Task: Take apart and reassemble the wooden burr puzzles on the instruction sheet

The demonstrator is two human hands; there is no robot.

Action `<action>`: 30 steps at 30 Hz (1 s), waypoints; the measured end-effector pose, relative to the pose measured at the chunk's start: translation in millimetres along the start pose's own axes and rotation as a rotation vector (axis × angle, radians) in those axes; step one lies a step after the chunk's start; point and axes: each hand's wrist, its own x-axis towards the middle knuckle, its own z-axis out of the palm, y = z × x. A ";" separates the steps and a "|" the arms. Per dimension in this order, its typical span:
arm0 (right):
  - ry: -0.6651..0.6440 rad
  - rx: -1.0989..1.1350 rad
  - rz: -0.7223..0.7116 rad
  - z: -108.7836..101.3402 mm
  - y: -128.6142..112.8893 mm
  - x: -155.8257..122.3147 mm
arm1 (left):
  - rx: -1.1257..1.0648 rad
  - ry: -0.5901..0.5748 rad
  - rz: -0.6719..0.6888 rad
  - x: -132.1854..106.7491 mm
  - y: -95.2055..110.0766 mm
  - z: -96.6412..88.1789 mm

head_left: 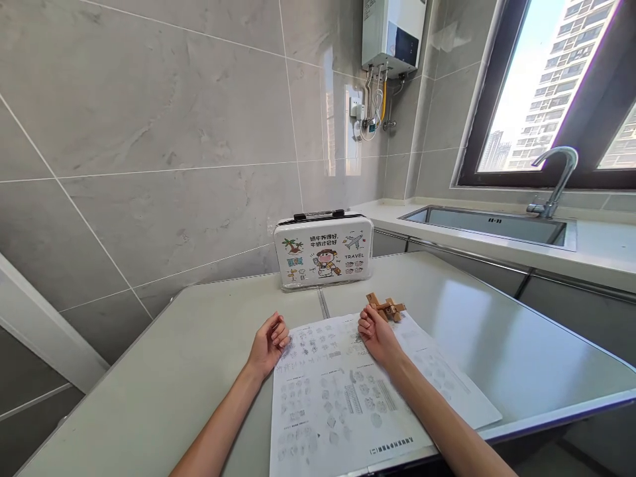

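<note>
My left hand point(269, 341) rests at the left edge of a large printed sheet point(342, 411), its fingers curled in with nothing visible in them. Over the sheet's upper part lies my right hand point(376, 331), also curled, and I see nothing in its grasp. Just beyond its knuckles sits a small cluster of brown notched wooden pieces point(390, 309), partly overlapped by that hand; whether they touch cannot be told. Rows of small diagrams and lines of text cover the sheet, upside down from my side.
A white cartoon-printed case point(325, 250) with a black handle stands upright at the back of the pale folding table point(173, 371), by the tiled wall. To the right run a counter with a sink point(491, 222) and a tap point(556, 179). A water heater point(395, 36) hangs above.
</note>
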 end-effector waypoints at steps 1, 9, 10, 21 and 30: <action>-0.012 -0.014 0.017 2.4 -0.3 -2.4 | 0.003 -0.002 0.005 0.2 0.3 -0.3; -0.117 -0.217 -0.015 18.3 -4.9 -21.1 | -0.039 0.047 0.096 2.0 8.5 -3.8; -0.119 -0.261 -0.048 20.2 -6.1 -23.2 | -0.046 0.054 0.109 2.3 9.0 -4.2; 0.252 -1.021 -0.715 -12.0 -87.5 -5.0 | -0.069 0.114 0.154 4.1 4.9 -5.0; 0.478 -1.518 -0.656 -56.4 -98.6 5.9 | -0.063 0.116 0.156 4.6 9.0 -5.1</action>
